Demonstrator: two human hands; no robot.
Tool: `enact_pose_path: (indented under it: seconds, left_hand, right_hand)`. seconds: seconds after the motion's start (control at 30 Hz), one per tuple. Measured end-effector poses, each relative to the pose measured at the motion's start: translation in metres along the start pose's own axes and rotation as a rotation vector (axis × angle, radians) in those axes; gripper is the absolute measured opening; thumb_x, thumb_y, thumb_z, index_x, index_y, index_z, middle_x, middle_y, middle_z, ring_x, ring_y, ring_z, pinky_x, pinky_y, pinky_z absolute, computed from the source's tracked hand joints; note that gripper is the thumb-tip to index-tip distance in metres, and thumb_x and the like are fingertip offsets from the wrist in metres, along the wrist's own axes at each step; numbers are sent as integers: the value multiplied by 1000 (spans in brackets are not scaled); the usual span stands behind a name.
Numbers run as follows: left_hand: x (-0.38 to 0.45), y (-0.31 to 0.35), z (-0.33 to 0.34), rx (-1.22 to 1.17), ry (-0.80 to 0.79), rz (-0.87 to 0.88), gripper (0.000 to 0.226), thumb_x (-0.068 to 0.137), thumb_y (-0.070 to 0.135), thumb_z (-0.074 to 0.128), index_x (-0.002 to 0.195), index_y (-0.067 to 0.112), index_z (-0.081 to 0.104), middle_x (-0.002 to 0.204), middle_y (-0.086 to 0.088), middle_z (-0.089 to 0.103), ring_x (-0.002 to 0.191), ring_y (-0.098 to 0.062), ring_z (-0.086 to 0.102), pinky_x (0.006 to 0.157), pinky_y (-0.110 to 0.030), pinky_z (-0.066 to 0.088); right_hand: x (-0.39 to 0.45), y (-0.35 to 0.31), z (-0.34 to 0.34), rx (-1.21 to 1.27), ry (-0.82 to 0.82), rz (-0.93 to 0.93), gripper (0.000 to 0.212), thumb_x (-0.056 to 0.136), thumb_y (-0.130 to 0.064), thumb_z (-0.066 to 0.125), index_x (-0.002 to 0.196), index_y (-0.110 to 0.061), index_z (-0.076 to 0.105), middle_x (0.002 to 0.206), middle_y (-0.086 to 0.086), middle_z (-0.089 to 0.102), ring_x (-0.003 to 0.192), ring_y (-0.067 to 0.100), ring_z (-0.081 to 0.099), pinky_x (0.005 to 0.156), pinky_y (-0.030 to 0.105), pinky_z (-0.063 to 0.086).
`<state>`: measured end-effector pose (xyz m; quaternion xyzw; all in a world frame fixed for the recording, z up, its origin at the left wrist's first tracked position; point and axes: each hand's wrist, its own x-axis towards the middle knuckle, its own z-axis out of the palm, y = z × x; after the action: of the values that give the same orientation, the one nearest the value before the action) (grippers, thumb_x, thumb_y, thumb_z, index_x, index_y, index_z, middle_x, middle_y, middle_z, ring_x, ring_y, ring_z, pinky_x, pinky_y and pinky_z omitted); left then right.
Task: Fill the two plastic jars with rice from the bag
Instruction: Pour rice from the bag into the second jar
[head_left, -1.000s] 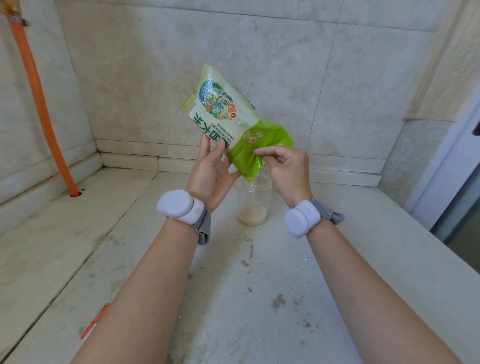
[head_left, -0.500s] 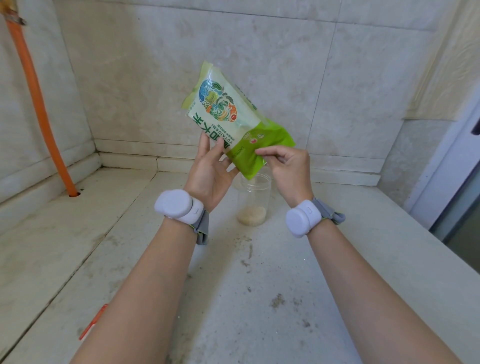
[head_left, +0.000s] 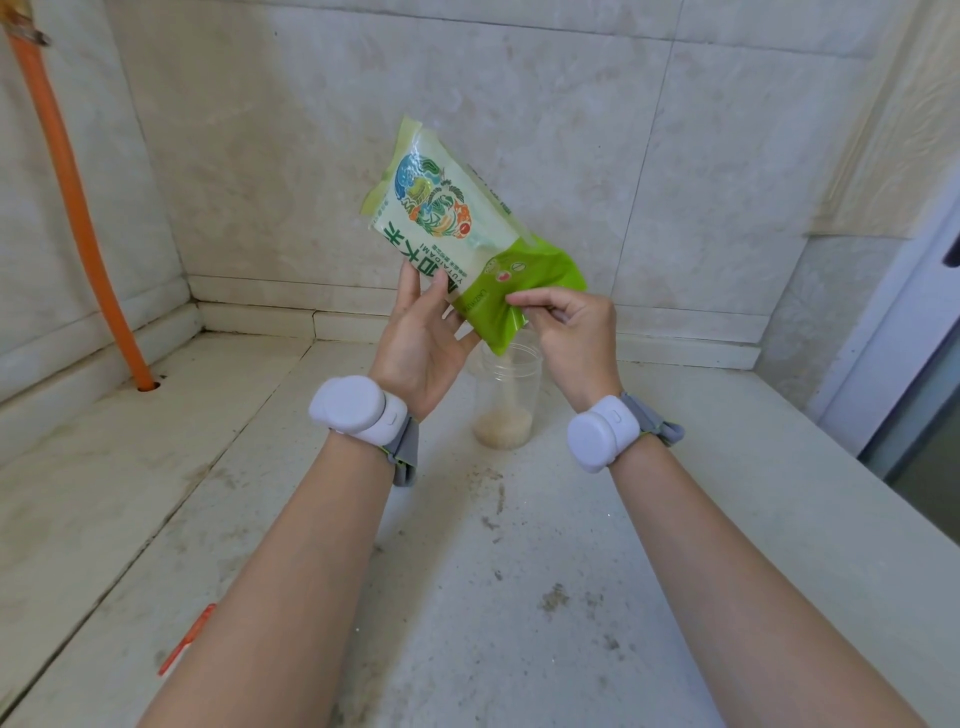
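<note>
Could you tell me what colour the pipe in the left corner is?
The pipe is orange, seen in the head view.

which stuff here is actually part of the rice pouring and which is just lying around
In use: rice bag, tilted over the clear jar, held by left hand and right hand.

Lying about: orange pipe, small orange strip on the counter.
</note>
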<state>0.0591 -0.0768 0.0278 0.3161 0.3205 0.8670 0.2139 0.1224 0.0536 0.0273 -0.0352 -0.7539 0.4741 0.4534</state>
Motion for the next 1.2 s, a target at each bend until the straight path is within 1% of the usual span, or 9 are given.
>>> enact_pose_path:
  seconds: [0.13,0.3,0.37,0.57,0.73,0.77,0.97,1.07,1.2]
  left_hand:
    - [0,0,-1,-2,9,0,44,103,16,34,145,26,27,130,-5,53,112,-25,55,80,-39,54]
    - [0,1,-3,6,10,10,45,103,16,34,146,24,27,126,-3,56,112,-25,56,82,-39,54]
    - [0,1,-3,-1,13,10,45,103,16,34,146,24,27,125,-4,57,111,-25,57,81,-40,54]
    - [0,-2,-2,4,6,6,46,103,16,34,147,24,26,136,-9,49,117,-27,52,86,-41,54]
    - [0,-3,-1,16,7,9,46,103,16,33,147,25,25,139,-9,45,120,-27,48,90,-41,52]
    - [0,-3,-1,23,7,9,46,103,16,33,147,25,24,139,-9,45,121,-27,48,90,-42,51]
    - [1,-1,-2,37,14,13,46,103,17,33,147,28,25,137,-7,47,122,-27,48,94,-44,48]
    - [1,-1,-2,36,12,12,47,103,17,33,147,28,24,138,-8,47,122,-27,48,93,-44,48]
    - [1,-1,-3,33,8,12,47,103,17,34,147,27,24,138,-8,47,121,-26,49,91,-43,51]
  right_hand:
    - [0,1,1,6,-15,11,27,83,4,61,88,-19,73,81,-3,71,79,15,69,81,40,57]
    - [-1,0,2,7,-15,18,26,83,4,61,89,-18,73,80,-2,71,82,26,70,80,45,56]
    - [-1,0,2,4,-17,21,26,83,3,61,89,-19,73,80,-3,71,82,27,70,80,46,56]
    - [-1,-1,0,14,-16,23,25,84,3,62,89,-18,73,83,-3,71,81,12,69,83,39,57]
    - [-1,-1,0,24,-10,29,25,83,3,62,88,-19,73,79,-1,71,83,30,69,81,48,55]
    - [-1,-1,0,25,-9,28,25,83,3,62,88,-19,73,79,-1,71,83,30,69,81,49,55]
    - [-2,-1,2,21,-12,23,25,83,3,62,88,-19,74,79,-4,71,81,28,70,79,50,55]
    - [-2,-1,2,15,-9,27,24,83,3,62,88,-17,74,81,-3,71,80,17,70,80,45,57]
    - [-2,-1,2,17,-9,25,20,83,2,62,87,-12,75,83,-1,72,81,12,69,81,39,57]
